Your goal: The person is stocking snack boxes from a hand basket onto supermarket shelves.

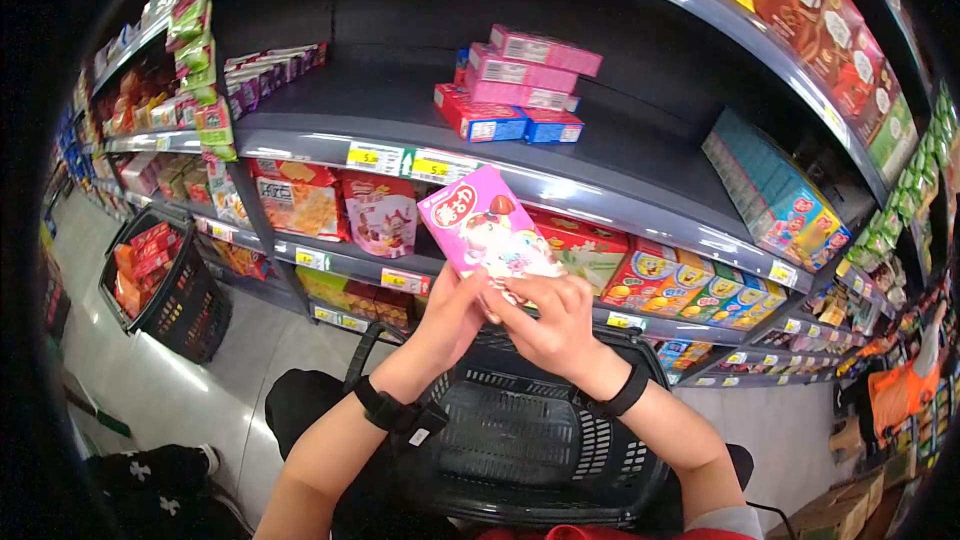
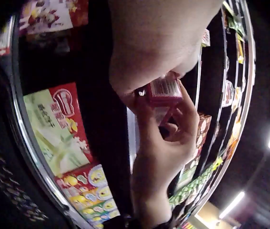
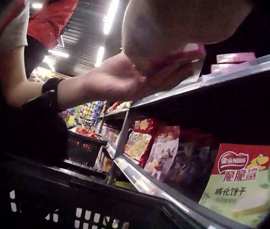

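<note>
1. Pink box: located above the far rim of the black basket, tilted, printed front toward the head camera. This attitude presumably lets the person view the print.
2. Left hand: grips the box's lower end from the left, above the basket, apparently so that most of the front stays uncovered.
3. Right hand: grips the same end from the right, fingers bent. A two-sided hold probably steadies the tilt (exact fingertip contact is partly hidden).
4. Stacked pink boxes: beyond and higher than the basket, resting on red-and-blue boxes; stacking likely saves shelf width.
5. Price labels: beyond the basket, along the shelf edge below the stack, presumably for easy reading.
6. Second basket: left of the first, on the floor, holding red packs.
</note>
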The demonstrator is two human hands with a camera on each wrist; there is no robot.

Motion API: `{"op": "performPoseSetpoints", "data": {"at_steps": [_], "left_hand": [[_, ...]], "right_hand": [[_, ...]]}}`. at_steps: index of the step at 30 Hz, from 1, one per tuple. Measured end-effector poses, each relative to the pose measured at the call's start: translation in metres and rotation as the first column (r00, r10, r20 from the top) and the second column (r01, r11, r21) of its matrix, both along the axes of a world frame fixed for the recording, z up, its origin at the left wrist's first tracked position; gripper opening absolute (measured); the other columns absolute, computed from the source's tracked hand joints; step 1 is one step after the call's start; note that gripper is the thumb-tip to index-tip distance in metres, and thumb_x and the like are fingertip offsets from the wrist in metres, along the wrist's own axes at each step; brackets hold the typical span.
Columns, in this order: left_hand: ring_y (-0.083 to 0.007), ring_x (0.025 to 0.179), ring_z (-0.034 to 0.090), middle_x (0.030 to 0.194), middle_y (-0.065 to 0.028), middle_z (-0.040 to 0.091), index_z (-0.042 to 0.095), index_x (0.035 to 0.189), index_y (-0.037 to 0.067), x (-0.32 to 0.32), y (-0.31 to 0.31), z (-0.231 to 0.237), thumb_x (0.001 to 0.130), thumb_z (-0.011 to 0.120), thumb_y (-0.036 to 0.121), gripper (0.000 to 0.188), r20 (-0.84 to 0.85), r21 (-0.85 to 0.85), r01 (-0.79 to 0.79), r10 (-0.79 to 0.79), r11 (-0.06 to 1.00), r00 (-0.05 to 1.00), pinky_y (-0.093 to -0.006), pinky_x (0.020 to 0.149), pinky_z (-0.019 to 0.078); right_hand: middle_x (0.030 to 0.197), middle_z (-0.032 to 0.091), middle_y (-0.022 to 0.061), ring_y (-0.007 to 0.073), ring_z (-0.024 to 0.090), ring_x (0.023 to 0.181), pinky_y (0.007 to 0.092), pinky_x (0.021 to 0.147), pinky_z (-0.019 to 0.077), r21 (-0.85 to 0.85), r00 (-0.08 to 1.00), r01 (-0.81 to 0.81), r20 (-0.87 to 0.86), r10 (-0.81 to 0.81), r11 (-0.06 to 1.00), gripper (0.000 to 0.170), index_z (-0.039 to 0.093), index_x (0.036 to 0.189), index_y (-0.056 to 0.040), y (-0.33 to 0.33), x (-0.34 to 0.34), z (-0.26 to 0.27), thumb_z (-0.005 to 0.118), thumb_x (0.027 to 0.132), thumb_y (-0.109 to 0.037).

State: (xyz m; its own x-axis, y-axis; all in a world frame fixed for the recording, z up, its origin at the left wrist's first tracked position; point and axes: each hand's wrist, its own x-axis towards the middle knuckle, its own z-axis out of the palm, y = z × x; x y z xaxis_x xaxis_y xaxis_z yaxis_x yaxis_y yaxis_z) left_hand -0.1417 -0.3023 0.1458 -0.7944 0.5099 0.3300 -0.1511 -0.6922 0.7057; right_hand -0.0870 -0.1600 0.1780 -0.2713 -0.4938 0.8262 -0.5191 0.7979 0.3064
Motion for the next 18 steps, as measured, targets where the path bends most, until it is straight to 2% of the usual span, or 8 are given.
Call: {"op": "performPoseSetpoints", "data": {"at_steps": [2,4,5,8,10,12,16,18], "left_hand": [[-0.0196,0.108,0.049,0.118,-0.0094,0.048,0.032,0.124,0.006,-0.008,-0.012,-0.002,0.089,0.046,0.024,0.042,0.088,0.004,-0.025,0.025,1.0,0.996,-0.0353,0.09,0.042],[-0.0181,0.106,0.051,0.115,-0.0092,0.049,0.034,0.12,0.005,-0.012,-0.021,0.005,0.09,0.044,0.016,0.033,0.129,-0.004,-0.093,0.092,0.996,0.987,-0.0334,0.088,0.044],[-0.0177,0.105,0.051,0.115,-0.0091,0.049,0.034,0.12,0.005,-0.014,-0.022,0.006,0.09,0.043,0.015,0.033,0.113,-0.005,-0.116,0.116,0.993,0.987,-0.0336,0.088,0.0444],[-0.0176,0.103,0.053,0.115,-0.0091,0.049,0.034,0.12,0.004,-0.012,-0.024,0.004,0.09,0.044,0.015,0.033,0.111,-0.046,-0.125,0.129,0.991,0.985,-0.0328,0.086,0.0452],[-0.0171,0.102,0.054,0.114,-0.0093,0.049,0.034,0.121,0.003,-0.011,-0.021,-0.001,0.09,0.044,0.015,0.034,0.141,-0.048,-0.106,0.112,0.993,0.984,-0.0322,0.085,0.0456],[-0.0163,0.101,0.053,0.113,-0.0094,0.05,0.034,0.12,0.002,-0.01,-0.017,-0.006,0.09,0.044,0.015,0.034,0.156,-0.092,-0.082,0.096,0.992,0.983,-0.0314,0.085,0.0454],[-0.0141,0.101,0.052,0.113,-0.0082,0.05,0.037,0.12,0.002,-0.01,-0.012,-0.012,0.09,0.046,0.017,0.035,0.142,-0.118,-0.037,0.054,0.992,0.988,-0.0295,0.086,0.0435],[-0.0127,0.101,0.051,0.113,-0.0076,0.05,0.036,0.121,0.003,-0.008,-0.012,-0.013,0.09,0.046,0.018,0.036,0.132,-0.164,-0.041,0.063,0.986,0.989,-0.0288,0.086,0.0423]], "right_hand": [[0.1,0.054,0.0042,0.0218,0.051,0.09,0.0368,0.073,0.0386,0.066,0.994,-0.057,0.1,0.05,0.996,0.038,0.062,0.093,-0.0144,-0.002,-0.008,0.009,0.071,0.056,-0.016],[0.097,0.053,0.0071,0.0241,0.052,0.088,0.0371,0.078,0.0389,-0.023,0.961,-0.21,0.178,0.211,0.977,0.033,0.061,0.095,-0.0127,0.002,-0.018,0.041,0.067,0.063,-0.017],[0.099,0.053,0.0085,0.0257,0.051,0.091,0.0389,0.081,0.0377,-0.07,0.983,-0.165,0.074,0.17,0.984,0.035,0.06,0.096,-0.0112,0.005,-0.028,0.059,0.066,0.063,-0.018],[0.106,0.051,0.0108,0.0289,0.047,0.101,0.0437,0.084,0.0362,-0.236,0.97,0.062,-0.212,-0.114,0.97,0.039,0.056,0.1,-0.0088,0.021,-0.087,0.11,0.065,0.063,-0.016],[0.114,0.047,0.0113,0.0289,0.044,0.107,0.0452,0.088,0.0352,-0.078,0.933,0.342,-0.091,-0.348,0.936,0.042,0.053,0.105,-0.0086,0.036,-0.123,0.143,0.064,0.065,-0.013],[0.115,0.049,0.0103,0.0275,0.042,0.111,0.0419,0.093,0.0336,-0.018,0.801,0.592,-0.095,-0.591,0.806,0.047,0.051,0.113,-0.009,0.043,-0.156,0.155,0.059,0.066,-0.006],[0.119,0.049,0.0071,0.0262,0.043,0.113,0.0408,0.094,0.0345,0.08,0.722,0.691,-0.124,-0.681,0.718,0.05,0.048,0.117,-0.0113,0.059,-0.205,0.168,0.06,0.068,-0.009],[0.12,0.049,0.0047,0.0253,0.045,0.113,0.041,0.093,0.0366,0.148,0.574,0.768,0.272,-0.772,0.623,0.05,0.048,0.117,-0.0135,0.061,-0.213,0.173,0.06,0.069,-0.011]]}}
